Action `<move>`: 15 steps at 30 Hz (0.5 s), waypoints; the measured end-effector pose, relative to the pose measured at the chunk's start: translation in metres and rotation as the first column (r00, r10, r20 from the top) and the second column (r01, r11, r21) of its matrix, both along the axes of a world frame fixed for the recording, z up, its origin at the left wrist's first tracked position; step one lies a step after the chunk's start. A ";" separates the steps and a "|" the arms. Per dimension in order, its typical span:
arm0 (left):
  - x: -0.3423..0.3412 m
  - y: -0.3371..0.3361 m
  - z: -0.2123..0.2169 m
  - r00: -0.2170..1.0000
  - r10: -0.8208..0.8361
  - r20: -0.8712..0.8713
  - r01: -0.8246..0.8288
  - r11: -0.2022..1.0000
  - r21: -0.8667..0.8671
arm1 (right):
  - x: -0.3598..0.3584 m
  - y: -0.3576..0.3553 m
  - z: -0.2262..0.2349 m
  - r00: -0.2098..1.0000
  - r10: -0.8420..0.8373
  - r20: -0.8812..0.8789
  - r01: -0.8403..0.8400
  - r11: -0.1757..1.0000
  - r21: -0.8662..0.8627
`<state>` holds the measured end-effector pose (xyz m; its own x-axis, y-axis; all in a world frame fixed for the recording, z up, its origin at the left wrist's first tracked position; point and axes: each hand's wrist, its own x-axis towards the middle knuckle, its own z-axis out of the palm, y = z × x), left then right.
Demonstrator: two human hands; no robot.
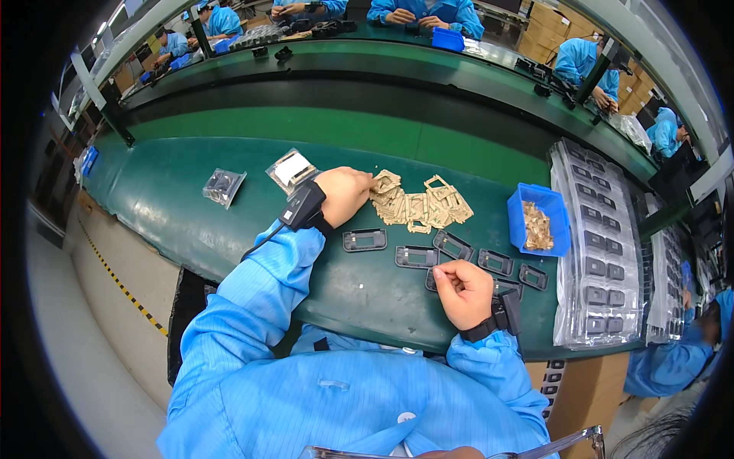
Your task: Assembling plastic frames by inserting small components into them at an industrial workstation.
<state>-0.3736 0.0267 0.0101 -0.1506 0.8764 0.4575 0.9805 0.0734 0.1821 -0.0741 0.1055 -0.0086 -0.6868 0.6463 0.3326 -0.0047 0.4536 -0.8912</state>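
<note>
My left hand (pixel 345 193) reaches onto the green bench top and its fingertips pinch a tan sheet at the edge of a pile of tan gasket sheets (pixel 419 205). My right hand (pixel 462 291) is curled in a loose fist near the bench's front edge, resting over one dark rectangular frame; whether it grips something small I cannot tell. Several dark rectangular frames (pixel 417 256) lie in a row between my hands. Both wrists carry black strapped devices.
A blue bin (pixel 554 203) holding tan pieces stands right of the pile. Clear trays of dark frames (pixel 600 245) are stacked at the far right. Two small plastic bags (pixel 223 185) lie at the left. Other workers in blue coats sit along the far bench (pixel 428 14).
</note>
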 end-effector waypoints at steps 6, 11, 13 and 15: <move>-0.001 -0.004 0.001 0.998 0.029 0.051 -0.037 0.987 0.155 | 0.000 -0.001 0.004 1.000 0.010 -0.001 -0.010 1.000 0.002; -0.003 -0.005 0.008 1.000 0.023 -0.013 -0.022 0.999 0.038 | 0.000 -0.002 0.004 1.000 -0.011 0.008 0.011 1.000 -0.011; -0.001 -0.004 0.006 0.986 -0.047 -0.159 0.026 0.991 -0.128 | 0.001 -0.004 0.004 1.000 -0.002 0.004 0.002 1.000 -0.015; 0.004 -0.006 0.005 0.989 -0.050 -0.139 0.029 0.988 -0.150 | 0.001 -0.004 0.005 1.000 0.006 0.000 -0.006 1.000 -0.017</move>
<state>-0.3695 0.0206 0.0147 -0.0578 0.9395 0.3375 0.9982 0.0502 0.0313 -0.0731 0.1010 -0.0039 -0.6911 0.6476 0.3209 -0.0071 0.4379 -0.8990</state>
